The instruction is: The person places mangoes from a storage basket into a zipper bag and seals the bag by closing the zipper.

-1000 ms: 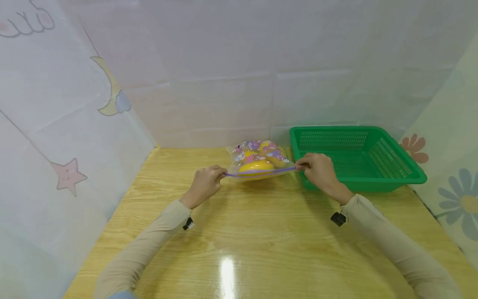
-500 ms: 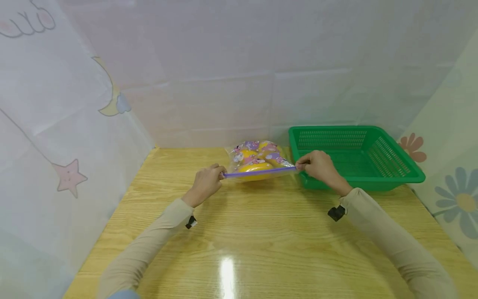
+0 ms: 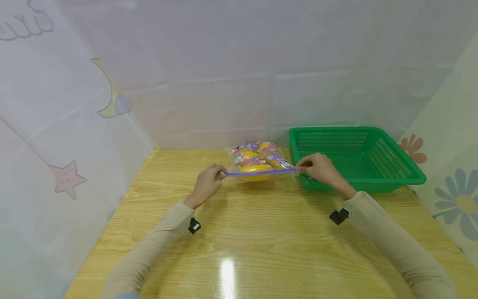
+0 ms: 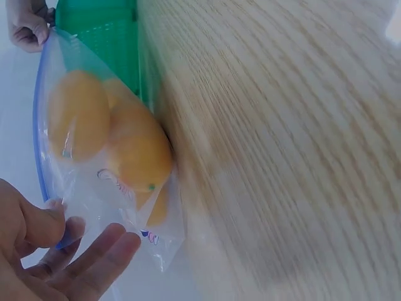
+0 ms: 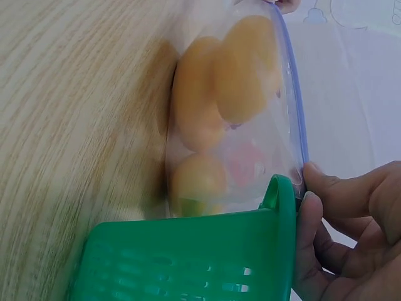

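Note:
A clear zip bag [image 3: 274,158] printed with purple and pink cartoon figures stands at the back of the table. Several yellow mango-shaped fruits [image 4: 135,147] fill it. Its purple zip strip [image 3: 257,172] runs taut between the two hands along the top edge. The left hand [image 3: 207,185] pinches one end between thumb and index finger; in the left wrist view its other fingers [image 4: 103,263] extend beside the bag. At the opposite end, the right hand [image 5: 354,219] pinches the strip between thumb and finger, right beside the basket rim.
A green plastic basket [image 3: 362,181] with slotted walls stands on the right, against the bag's right side. The wooden table [image 3: 239,232] meets a pale curtain [image 3: 209,99] at the back. Black wrist cameras [image 3: 339,216] hang beneath both sleeves.
The bag's mouth showed two slightly parted purple lines a second ago and now shows one straight strip. Both hands keep their pinch at the ends, nearly in the same place.

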The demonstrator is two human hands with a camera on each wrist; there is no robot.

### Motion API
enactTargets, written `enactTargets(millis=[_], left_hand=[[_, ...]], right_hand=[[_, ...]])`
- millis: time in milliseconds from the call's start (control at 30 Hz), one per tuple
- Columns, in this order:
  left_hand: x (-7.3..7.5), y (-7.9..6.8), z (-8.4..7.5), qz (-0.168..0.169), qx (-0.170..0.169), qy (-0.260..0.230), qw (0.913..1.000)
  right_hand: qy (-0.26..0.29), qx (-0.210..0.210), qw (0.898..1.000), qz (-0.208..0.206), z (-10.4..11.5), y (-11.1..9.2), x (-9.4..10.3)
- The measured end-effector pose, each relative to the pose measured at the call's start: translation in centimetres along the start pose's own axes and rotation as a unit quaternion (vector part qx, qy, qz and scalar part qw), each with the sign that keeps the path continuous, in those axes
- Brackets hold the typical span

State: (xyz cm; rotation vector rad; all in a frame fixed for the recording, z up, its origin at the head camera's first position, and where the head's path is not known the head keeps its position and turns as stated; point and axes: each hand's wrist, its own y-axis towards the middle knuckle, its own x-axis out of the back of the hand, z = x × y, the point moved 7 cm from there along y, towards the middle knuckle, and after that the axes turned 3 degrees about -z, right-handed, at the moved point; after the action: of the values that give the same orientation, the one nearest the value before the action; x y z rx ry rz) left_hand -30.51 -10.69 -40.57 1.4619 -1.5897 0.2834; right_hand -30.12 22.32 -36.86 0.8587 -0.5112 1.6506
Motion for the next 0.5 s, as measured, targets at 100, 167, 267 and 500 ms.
enactTargets(millis=[100,167,267,500], left_hand=[[0.0,-0.1,0.5,-0.004,0.035,-0.047,0.9983],[0.0,-0.2,0.9,-0.006,0.062,-0.083,0.9946],[0.1,-0.3,1.4,-0.015,0.088,-0.134,0.9869],[0.0,-0.2,2.2,-0.031,0.145,-0.270,0.9513]], right_hand=[[0.008,-0.002,1.000,0.001,-0.1,0.0,-0.1],[0.011,0.000,1.000,0.000,-0.1,-0.1,-0.1],[0.015,0.005,1.000,-0.003,0.1,-0.2,0.0],[0.007,0.022,0.999,-0.028,0.6,-0.3,0.3]])
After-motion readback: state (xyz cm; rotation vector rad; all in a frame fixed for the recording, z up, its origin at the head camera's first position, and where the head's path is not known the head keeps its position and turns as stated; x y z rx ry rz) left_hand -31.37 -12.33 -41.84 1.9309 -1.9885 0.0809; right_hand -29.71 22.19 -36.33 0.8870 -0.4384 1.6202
